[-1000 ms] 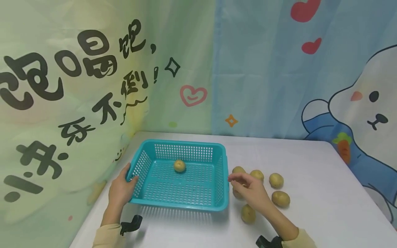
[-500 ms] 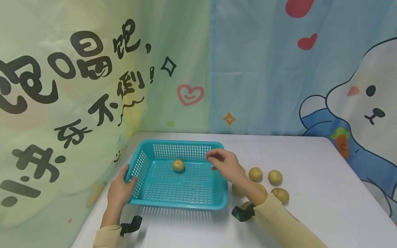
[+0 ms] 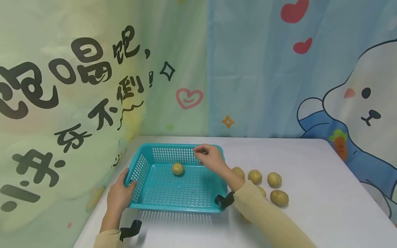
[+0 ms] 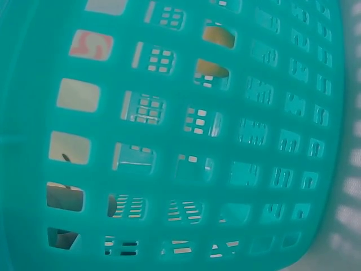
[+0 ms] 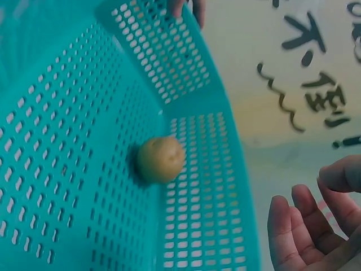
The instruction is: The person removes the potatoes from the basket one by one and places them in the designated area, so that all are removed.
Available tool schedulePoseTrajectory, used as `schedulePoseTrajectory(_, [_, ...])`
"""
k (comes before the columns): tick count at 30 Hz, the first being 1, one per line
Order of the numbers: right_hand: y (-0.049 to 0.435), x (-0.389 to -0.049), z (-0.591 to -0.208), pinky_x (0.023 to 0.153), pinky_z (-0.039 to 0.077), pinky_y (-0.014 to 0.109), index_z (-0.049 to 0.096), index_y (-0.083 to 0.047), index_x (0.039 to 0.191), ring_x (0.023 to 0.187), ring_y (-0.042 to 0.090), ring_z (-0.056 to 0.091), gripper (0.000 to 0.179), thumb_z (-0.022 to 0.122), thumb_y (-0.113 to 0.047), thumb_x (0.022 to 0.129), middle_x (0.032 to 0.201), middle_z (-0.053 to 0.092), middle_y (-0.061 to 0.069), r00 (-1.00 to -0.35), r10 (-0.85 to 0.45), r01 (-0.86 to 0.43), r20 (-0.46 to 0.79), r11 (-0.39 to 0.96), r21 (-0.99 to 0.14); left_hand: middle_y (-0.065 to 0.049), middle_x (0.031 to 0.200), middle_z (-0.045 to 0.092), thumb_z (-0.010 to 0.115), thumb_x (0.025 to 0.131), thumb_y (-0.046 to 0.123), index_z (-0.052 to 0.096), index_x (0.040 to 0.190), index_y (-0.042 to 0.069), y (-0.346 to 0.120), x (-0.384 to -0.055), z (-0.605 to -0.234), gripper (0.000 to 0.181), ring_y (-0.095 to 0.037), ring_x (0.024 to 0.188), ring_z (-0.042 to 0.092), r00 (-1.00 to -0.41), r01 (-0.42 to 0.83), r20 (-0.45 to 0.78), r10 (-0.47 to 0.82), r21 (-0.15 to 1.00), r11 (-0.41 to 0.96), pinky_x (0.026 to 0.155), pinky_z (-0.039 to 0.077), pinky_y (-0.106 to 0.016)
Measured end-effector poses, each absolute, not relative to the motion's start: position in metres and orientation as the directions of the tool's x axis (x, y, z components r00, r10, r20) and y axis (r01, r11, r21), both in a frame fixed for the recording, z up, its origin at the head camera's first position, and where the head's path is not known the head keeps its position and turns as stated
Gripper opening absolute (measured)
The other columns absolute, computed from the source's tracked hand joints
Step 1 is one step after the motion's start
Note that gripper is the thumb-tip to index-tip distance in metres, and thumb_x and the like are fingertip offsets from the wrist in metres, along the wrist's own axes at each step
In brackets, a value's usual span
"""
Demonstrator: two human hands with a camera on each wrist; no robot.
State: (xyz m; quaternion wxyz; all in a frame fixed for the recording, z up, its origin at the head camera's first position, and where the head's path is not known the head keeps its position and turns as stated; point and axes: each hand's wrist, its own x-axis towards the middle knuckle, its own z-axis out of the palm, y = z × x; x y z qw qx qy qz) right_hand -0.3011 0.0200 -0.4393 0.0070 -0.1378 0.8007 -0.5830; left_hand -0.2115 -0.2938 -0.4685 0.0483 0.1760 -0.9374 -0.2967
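A turquoise plastic basket (image 3: 173, 209) with perforated walls stands on the table. One potato (image 3: 177, 169) lies inside on its floor, towards the back wall. My left hand (image 3: 120, 193) grips the basket's left rim, thumb inside and fingers outside. Above the basket's back right part hovers my right hand (image 3: 211, 158), fingers loosely bent. Nothing is held between them in the right wrist view, where the right hand (image 5: 316, 226) is apart from the basket (image 5: 241, 164) and the potato (image 5: 161, 160). The basket wall (image 4: 34, 152) fills the left wrist view, hiding the left hand there.
Several loose potatoes (image 3: 255, 176) lie on the white table (image 3: 297, 162) right of the basket, some partly hidden by the right forearm and sleeve (image 3: 263, 210). Printed curtains (image 3: 254, 103) hang behind and to the left of the table.
My right hand has moved left from beside the loose potatoes to above the basket. The left hand still holds the rim. The potato inside stays in place.
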Motion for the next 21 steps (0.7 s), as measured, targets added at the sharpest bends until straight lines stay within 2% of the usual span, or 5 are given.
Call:
schedulePoseTrajectory(3, [0.014,-0.311,-0.448,0.068,0.056,0.031,0.068,-0.003,0.112,0.082,0.020,0.065,0.022,0.064,-0.013,0.094,0.103,0.067,0.007,-0.971,-0.204,-0.181,0.124,0.290,-0.940,-0.033,0.140,0.045,0.054,0.098,0.026,0.027,0.154,0.006,-0.295,-0.210,-0.470,0.065,-0.033,0.084,0.057,-0.934,-0.298,-0.010,-0.358,0.574,0.762,0.059,0.037,-0.032])
schedulePoseTrajectory(8, [0.006,-0.321,-0.456,0.069,0.056,0.034,0.067,-0.003,0.115,0.087,0.030,0.067,0.025,0.064,-0.016,0.094,0.105,0.066,0.009,-0.972,-0.210,-0.165,0.100,0.320,-0.933,-0.033,0.140,0.045,0.055,0.097,0.026,0.028,0.153,0.007,-0.291,-0.212,-0.469,0.065,-0.034,0.086,0.057,-0.933,-0.300,-0.007,-0.360,0.570,0.765,0.060,0.038,-0.034])
schedulePoseTrajectory(14, [-0.005,-0.332,-0.467,0.067,0.054,0.030,0.067,-0.006,0.117,0.084,0.024,0.066,0.026,0.065,-0.017,0.093,0.108,0.067,0.007,-0.962,-0.259,-0.185,0.082,0.404,-0.896,-0.033,0.140,0.045,0.055,0.097,0.028,0.028,0.154,0.008,-0.289,-0.215,-0.469,0.066,-0.034,0.087,0.056,-0.935,-0.304,-0.025,-0.353,0.566,0.766,0.060,0.037,-0.033])
schedulePoseTrajectory(17, [-0.014,-0.336,-0.472,0.065,0.053,0.028,0.067,-0.007,0.117,0.085,0.026,0.067,0.026,0.065,-0.016,0.093,0.109,0.067,0.006,-0.956,-0.285,-0.194,0.072,0.427,-0.883,-0.032,0.141,0.045,0.054,0.097,0.029,0.028,0.154,0.008,-0.292,-0.214,-0.471,0.066,-0.035,0.090,0.056,-0.935,-0.307,-0.024,-0.354,0.555,0.773,0.063,0.039,-0.035])
schedulePoseTrajectory(21, [-0.027,-0.338,-0.475,0.072,0.053,0.033,0.068,-0.008,0.117,0.093,0.025,0.066,0.026,0.065,-0.016,0.092,0.108,0.068,0.005,-0.954,-0.291,-0.208,0.073,0.465,-0.861,-0.033,0.141,0.044,0.054,0.097,0.028,0.028,0.153,0.007,-0.295,-0.212,-0.473,0.066,-0.037,0.093,0.057,-0.936,-0.302,-0.014,-0.353,0.549,0.779,0.065,0.040,-0.037])
